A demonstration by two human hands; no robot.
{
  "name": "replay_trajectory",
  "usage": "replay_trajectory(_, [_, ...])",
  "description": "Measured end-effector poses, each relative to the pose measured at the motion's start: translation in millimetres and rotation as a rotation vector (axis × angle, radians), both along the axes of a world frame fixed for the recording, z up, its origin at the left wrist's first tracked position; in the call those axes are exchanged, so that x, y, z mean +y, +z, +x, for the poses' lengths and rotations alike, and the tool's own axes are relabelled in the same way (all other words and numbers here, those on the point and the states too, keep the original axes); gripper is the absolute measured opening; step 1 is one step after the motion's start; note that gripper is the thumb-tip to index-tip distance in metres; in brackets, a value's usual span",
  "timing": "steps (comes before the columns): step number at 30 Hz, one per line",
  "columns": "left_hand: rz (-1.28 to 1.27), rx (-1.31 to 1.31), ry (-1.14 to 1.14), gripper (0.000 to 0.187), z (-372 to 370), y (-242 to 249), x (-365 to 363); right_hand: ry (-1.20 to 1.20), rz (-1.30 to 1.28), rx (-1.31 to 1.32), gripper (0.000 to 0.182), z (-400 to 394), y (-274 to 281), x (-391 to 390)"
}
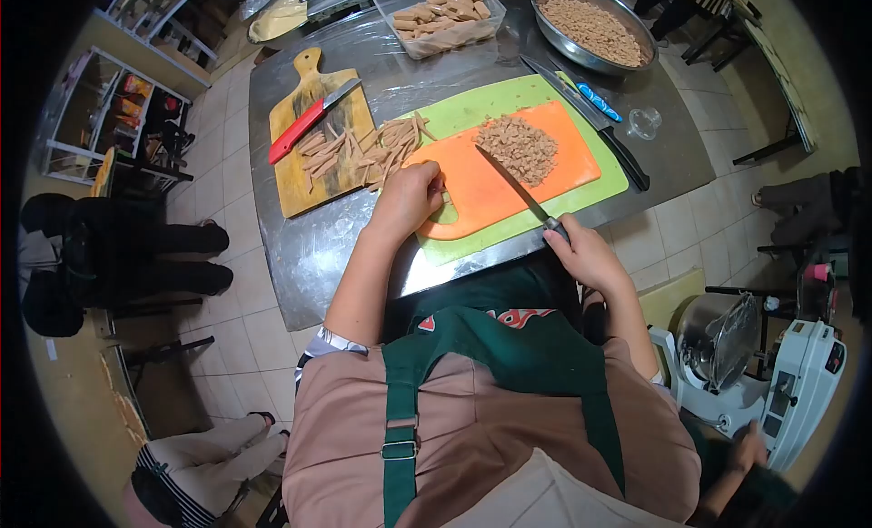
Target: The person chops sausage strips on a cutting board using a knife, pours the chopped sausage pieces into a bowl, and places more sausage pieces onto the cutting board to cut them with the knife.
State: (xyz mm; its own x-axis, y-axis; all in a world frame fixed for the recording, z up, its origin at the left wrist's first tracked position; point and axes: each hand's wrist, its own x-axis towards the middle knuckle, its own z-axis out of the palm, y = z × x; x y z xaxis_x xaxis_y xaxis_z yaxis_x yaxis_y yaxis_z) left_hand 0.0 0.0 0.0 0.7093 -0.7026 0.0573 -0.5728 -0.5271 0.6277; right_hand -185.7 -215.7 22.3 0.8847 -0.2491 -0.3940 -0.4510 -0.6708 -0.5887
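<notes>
My left hand (409, 199) is closed at the handle end of an orange cutting board (477, 197), its fingers curled on the board's edge. In my right hand (586, 252) is a knife (516, 183) with a dark handle, its blade slanting up and left across the board. The blade tip touches a heap of finely chopped light-brown food (522, 147). Under the orange board lies a larger green cutting board (454, 110). Light-brown strips (400, 142) of the same colour lie beyond my left hand, partly on a wooden board (295, 187).
A red-handled knife (307, 130) rests on the wooden board. Another knife (595, 115) and a blue patterned object (599, 102) lie right. At the metal table's (300, 265) back stand a plastic container (436, 45) and a metal bowl (627, 65) of chopped food. People stand around.
</notes>
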Motion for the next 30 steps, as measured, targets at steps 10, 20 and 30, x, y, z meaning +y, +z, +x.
replay_trajectory(10, [-0.151,0.058,0.040,0.014,-4.0,7.1,-9.1,-0.040,0.039,-0.116,0.035,-2.5,7.6,1.2])
replay_trajectory(20, [-0.376,0.151,0.195,0.015,-3.2,10.4,-25.2,-0.015,-0.024,-0.041,0.036,2.0,5.3,8.7])
replay_trajectory(30, [-0.100,-0.108,0.158,0.025,-11.3,-3.8,-26.7,0.001,-0.019,-0.063,0.036,-0.9,8.8,11.0])
